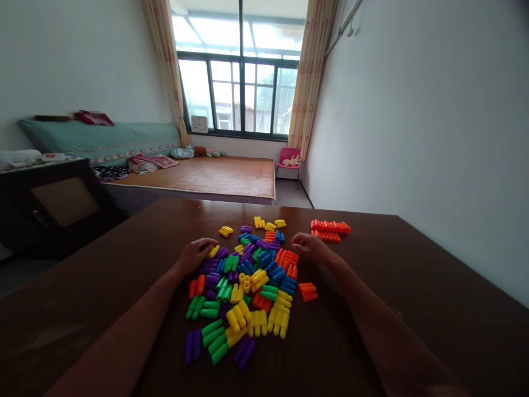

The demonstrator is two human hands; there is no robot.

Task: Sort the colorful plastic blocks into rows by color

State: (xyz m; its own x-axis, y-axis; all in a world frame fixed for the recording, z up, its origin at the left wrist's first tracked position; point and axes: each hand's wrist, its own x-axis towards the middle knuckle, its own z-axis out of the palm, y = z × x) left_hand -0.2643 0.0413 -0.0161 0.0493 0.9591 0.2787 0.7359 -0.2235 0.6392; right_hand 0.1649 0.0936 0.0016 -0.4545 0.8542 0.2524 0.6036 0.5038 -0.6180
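A loose pile of plastic blocks in yellow, green, blue, purple and orange lies on the dark brown table (136, 242). My left hand (195, 255) rests at the pile's left edge, its fingers curled beside a small yellow block (214, 252); whether it grips that block is unclear. At the right of the pile is my right hand (309, 246), with bent fingers near the orange blocks (286, 257) and apparently nothing in them. Beyond it, two joined rows of orange blocks (330, 226) lie side by side. A single orange block (308, 292) sits below my right hand.
Several yellow blocks (259, 222) lie at the pile's far side, and purple ones (245, 353) at its near side. Past the table stand a bed (215, 173), a dark cabinet (61, 198) on the left and a pink chair (289, 157). A white wall is on the right.
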